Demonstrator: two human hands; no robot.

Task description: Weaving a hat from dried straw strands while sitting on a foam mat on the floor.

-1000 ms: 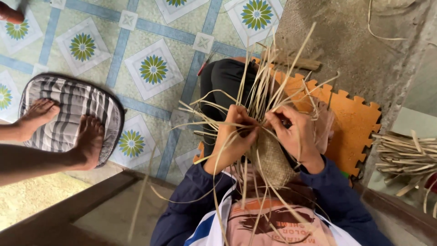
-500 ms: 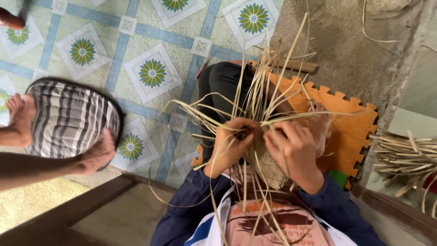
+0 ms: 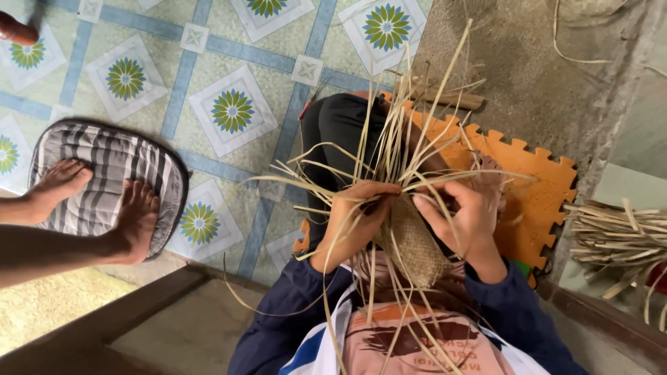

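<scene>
Head view shows me a woven mat piece (image 3: 411, 239) lying between both hands, its long side running toward the body. My left hand (image 3: 358, 215) and right hand (image 3: 464, 217) both touch it, each pinching thin straw strips (image 3: 389, 149) at its far edge.

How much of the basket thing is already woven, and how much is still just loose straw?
Done: a small tight woven patch. In hand: the left hand and right hand grip strips at its top edge. Left: many long loose strips stick out unwoven, and a spare bundle lies aside.
</scene>
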